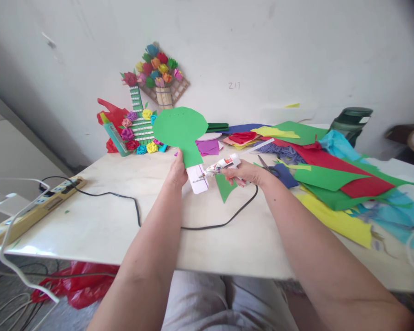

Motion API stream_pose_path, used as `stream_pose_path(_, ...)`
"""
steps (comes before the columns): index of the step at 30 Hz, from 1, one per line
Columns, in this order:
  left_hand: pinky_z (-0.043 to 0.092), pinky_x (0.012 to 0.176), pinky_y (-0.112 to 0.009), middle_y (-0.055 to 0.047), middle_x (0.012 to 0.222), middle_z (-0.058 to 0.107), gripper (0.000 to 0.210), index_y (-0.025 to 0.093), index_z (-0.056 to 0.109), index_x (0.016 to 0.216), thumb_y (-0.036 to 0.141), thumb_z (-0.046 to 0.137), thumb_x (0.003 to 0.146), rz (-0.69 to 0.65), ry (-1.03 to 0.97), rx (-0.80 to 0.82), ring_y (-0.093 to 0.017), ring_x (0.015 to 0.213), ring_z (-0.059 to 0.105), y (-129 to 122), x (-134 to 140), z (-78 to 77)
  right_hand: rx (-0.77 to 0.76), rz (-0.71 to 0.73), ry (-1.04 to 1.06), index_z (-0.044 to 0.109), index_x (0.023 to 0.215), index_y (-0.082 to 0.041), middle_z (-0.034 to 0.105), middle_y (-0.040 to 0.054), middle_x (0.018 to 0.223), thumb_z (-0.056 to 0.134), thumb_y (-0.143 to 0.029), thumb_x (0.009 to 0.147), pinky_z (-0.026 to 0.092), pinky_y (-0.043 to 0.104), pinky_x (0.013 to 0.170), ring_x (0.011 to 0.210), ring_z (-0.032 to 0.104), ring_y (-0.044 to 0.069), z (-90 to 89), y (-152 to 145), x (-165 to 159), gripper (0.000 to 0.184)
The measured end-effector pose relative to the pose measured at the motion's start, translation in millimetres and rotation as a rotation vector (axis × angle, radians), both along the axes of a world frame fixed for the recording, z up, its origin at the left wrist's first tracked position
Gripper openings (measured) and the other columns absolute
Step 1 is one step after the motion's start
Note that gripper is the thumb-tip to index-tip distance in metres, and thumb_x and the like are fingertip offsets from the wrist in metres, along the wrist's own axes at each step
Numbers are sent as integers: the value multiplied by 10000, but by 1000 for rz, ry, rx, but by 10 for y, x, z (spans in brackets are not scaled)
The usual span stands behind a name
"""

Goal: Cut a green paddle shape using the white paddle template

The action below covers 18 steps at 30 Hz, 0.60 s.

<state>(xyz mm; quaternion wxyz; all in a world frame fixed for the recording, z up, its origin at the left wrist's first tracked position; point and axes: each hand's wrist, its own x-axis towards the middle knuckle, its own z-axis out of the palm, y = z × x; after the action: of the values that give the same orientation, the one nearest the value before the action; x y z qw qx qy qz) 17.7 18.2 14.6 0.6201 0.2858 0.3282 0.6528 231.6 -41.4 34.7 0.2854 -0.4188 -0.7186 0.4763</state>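
My left hand (pixel 178 170) is closed on the lower part of a green paper cutout (pixel 181 128), which has a wide rounded top and a narrower stem. Just below the stem is a white card piece (pixel 200 185) with a thin dark line; whether it is fixed to the cutout I cannot tell. Wrapped in my right hand (pixel 243 173) is a white, colour-spattered glue gun (pixel 222 165), its nozzle pointing left at the white card. A green paper scrap (pixel 224 188) lies under the gun. The gun's black cord (pixel 224 225) loops across the table.
Coloured paper and felt sheets (pixel 331 177) pile up on the right, with scissors (pixel 267 165) beside them. A green-lidded bottle (pixel 350 124) stands behind. Paper-flower crafts (pixel 145 124) and a glue bottle (pixel 114 135) are at the back left. A power strip (pixel 37 207) lies at the left edge.
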Motion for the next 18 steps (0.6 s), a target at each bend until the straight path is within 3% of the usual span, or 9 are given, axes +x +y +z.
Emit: stream_pose_path(18,475,860,-380,-113,1038,650,388,145,578,1036,450,433,845,0,-9,-3,-220,921,627,3,-5,1,13,14,14,535,567,-135,596,11,500,606,-540,675,301,183,278,270,370,37,29,-28,-12,426)
